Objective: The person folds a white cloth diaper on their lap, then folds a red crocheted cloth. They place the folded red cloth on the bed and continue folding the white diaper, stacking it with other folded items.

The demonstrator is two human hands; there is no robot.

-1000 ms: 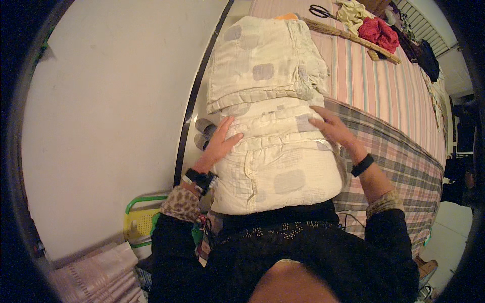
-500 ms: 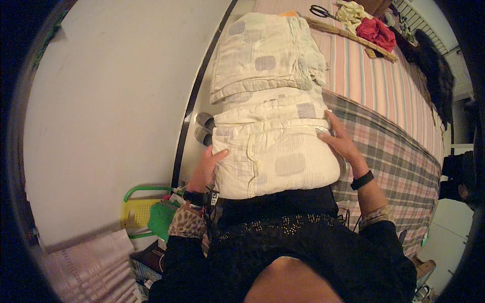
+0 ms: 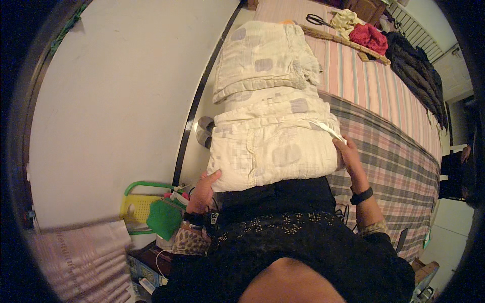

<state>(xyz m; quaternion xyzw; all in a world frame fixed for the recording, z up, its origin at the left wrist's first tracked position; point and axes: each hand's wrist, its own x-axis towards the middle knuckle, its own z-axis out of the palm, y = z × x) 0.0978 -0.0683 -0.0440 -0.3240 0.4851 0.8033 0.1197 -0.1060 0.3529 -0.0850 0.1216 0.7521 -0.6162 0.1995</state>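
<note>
A cream quilt with grey rounded squares lies folded in front of my body, its near edge bulging in a thick fold. My left hand grips its near left corner, thumb on top and fingers hidden beneath. At the right side my right hand pinches the quilt's edge, where a narrow white strip stands up. Farther off, another folded cream bundle of the same pattern lies on top; whether it is one piece with the near part I cannot tell.
To the right stretches a bed with a striped sheet and a plaid cover. Scissors, a straw brush and red cloth lie on it. Left are grey shoes, a yellow-green chair and a white wall.
My left hand has slid nearer to the quilt's front corner. My right hand has moved down and right, its spread fingers now closed on the edge, lifting a white strip.
</note>
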